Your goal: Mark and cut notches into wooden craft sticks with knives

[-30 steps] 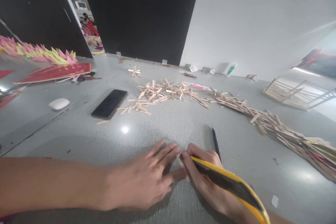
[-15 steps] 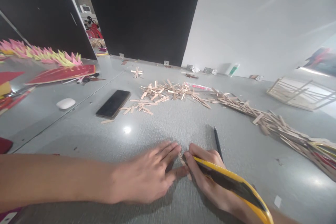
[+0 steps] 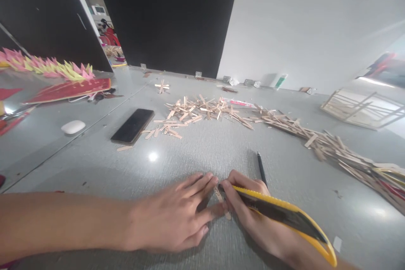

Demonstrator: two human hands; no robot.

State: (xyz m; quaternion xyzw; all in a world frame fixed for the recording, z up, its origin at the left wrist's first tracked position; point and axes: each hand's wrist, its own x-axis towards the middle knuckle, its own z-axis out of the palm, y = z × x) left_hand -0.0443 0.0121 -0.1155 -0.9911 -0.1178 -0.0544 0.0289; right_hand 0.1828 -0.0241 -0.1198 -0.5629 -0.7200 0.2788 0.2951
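Note:
A small flat wooden craft stick point(image 3: 219, 194) with dark marks lies slanted on the grey table between my hands. My left hand point(image 3: 180, 211) lies low over the table. Its fingertips and thumb hold the stick down near both ends. In my right hand point(image 3: 245, 202) is a yellow-and-black utility knife point(image 3: 284, 213), gripped with its front end at the stick's right side. The handle slants back toward me over the wrist. My fingers hide the blade, so its contact with the wood cannot be seen. Just beyond the right hand lies a black pen point(image 3: 261, 168).
Loose craft sticks point(image 3: 190, 112) are heaped ahead, with a long pile point(image 3: 303, 133) running right. A phone point(image 3: 133, 126) and a white rounded case point(image 3: 73, 127) lie to the left. A small wooden frame point(image 3: 357, 109) stands at right, and a white scrap point(image 3: 337, 244) near my right forearm.
The view has shifted slightly. Both hands keep their places at the stick, and the knife's handle has swung a little to the right. More of my left hand's lower fingers shows.

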